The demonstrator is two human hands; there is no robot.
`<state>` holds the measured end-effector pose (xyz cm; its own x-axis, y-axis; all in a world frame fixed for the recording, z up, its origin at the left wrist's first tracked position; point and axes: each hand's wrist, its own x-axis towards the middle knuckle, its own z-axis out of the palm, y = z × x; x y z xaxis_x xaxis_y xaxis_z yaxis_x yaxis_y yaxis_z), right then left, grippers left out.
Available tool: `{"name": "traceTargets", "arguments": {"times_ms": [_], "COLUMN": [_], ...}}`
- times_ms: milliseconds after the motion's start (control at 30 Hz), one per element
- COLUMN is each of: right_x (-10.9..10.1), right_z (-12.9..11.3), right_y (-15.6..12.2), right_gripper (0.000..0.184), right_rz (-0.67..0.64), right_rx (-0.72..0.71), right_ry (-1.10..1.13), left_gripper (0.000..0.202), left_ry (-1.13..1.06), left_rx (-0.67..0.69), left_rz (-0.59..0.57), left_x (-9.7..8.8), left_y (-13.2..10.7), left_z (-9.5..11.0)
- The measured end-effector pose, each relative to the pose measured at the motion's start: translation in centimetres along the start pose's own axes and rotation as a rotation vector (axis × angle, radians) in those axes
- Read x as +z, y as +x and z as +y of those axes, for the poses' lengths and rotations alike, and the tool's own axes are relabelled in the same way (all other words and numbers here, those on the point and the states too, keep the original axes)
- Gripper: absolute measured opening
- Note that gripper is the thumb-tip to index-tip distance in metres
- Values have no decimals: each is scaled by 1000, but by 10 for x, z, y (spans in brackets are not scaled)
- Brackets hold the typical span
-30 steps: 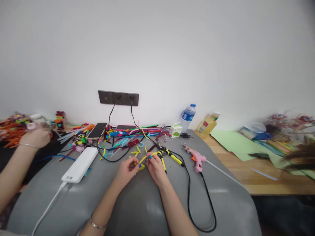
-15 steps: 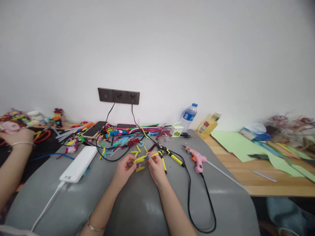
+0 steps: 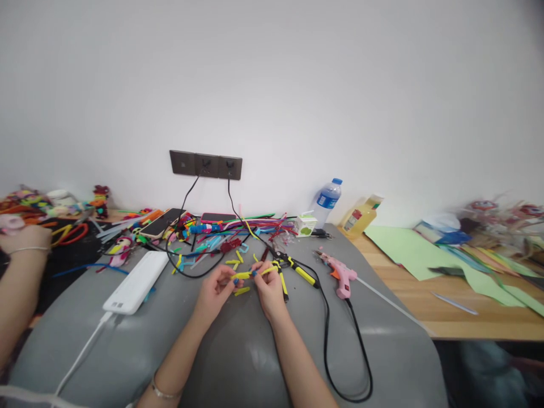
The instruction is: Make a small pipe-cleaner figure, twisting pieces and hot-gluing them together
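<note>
My left hand [image 3: 216, 294] and my right hand [image 3: 267, 289] meet over the grey table cover [image 3: 238, 351], both pinching one yellow pipe cleaner [image 3: 249, 275] that runs between their fingertips. A short yellow piece [image 3: 242, 291] lies just below it. Yellow-handled pliers [image 3: 293, 267] rest right of my right hand. More cut pipe cleaner bits [image 3: 221, 246] in yellow, blue and red are scattered just beyond.
A pink glue gun [image 3: 340, 273] with a black cord [image 3: 340, 340] lies to the right. A white power bank [image 3: 138, 281] sits left. Phones, a water bottle [image 3: 326, 203] and a yellow bottle [image 3: 361, 214] stand by the wall. Another person's hand [image 3: 23, 238] works at far left. Green paper [image 3: 403, 249] covers the wooden table.
My hands have straightened the yellow pipe cleaner and lifted it slightly. The other person's hand at the left has drawn back toward the frame edge.
</note>
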<state>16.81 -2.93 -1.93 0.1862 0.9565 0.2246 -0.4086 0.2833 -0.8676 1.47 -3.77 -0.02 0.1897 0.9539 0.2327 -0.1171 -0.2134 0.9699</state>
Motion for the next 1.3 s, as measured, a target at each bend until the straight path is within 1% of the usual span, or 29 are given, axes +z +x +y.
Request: {"name": "traceTargets", "arguments": {"times_ms": [133, 233, 333, 367, 433, 500, 567, 667, 767, 867, 1033, 1200, 1300], "right_x": [0, 0, 0, 0, 0, 0, 0, -1, -1, -2, -1, 1, 1], "right_z": [0, -2, -5, -6, -6, -6, -4, -2, -2, -2, -4, -7, -7], "right_y": [1, 1, 2, 2, 2, 1, 0, -1, 0, 1, 0, -1, -1], "right_gripper": [21, 23, 25, 25, 26, 26, 24, 19, 16, 17, 19, 19, 19], "right_rz": [25, 56, 73, 74, 67, 33, -26, -61, -13, 18, 32, -9, -8], "right_rx": [-12, 15, 63, 78, 105, 118, 123, 109, 50, 13, 12, 26, 27], "right_ry": [-10, 25, 88, 112, 143, 116, 49, -18, -41, -61, -84, -114, -106], "left_gripper": [27, 25, 20, 19, 18, 18, 17, 17, 14, 14, 15, 12, 11], "left_ry": [38, 44, 41, 47, 67, 89, 106, 134, 193, 259, 338, 378, 379], "left_rx": [26, 39, 22, 17, 18, 21, 18, -1, 14, 48, 85, 114, 127], "left_rz": [-11, -66, -115, -107, -55, 4, 39, 49, 61, 103, 106, 99, 97], "left_x": [-2, -2, -3, -3, -3, -3, -3, -3, -2, 0, 1, 1, 1], "left_y": [0, 0, 0, 0, 0, 1, 1, 2, 2, 2, 1, 1, 1], "left_z": [-3, -4, -4, -5, -6, -7, -7, -5, -3, -3, -2, 0, 0]}}
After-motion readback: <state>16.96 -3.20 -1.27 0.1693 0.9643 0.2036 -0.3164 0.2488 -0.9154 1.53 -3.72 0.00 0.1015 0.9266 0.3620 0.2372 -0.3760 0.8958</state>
